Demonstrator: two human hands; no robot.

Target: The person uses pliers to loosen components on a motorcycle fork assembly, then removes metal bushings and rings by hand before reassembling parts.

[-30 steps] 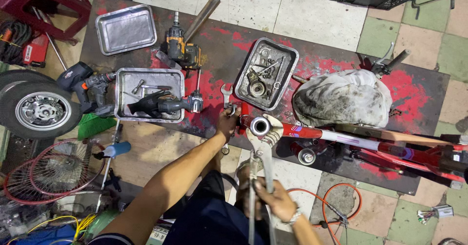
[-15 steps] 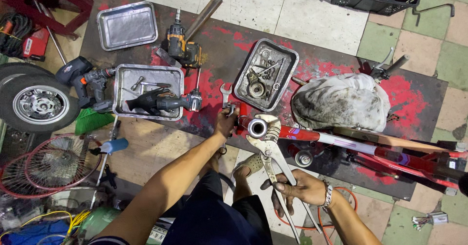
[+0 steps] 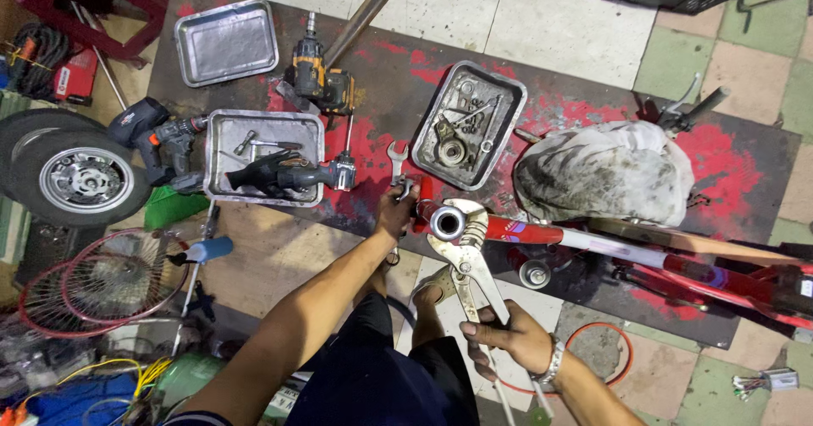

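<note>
Leftmost, three metal trays [image 3: 227, 41] lie on the dark mat. Centrally, left hand [image 3: 395, 212] closes around one steel open-end spanner [image 3: 397, 165] beside one red frame tube [image 3: 500, 228]. Right hand [image 3: 506, 335] clenches one pair of large steel slip-joint pliers [image 3: 464, 261], jaws around the tube end.

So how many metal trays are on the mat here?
3. One empty tray lies at the mat's far left corner, a tray with tools sits below it near the drills, and a tray of small parts lies in the middle. None seems hidden.
</note>
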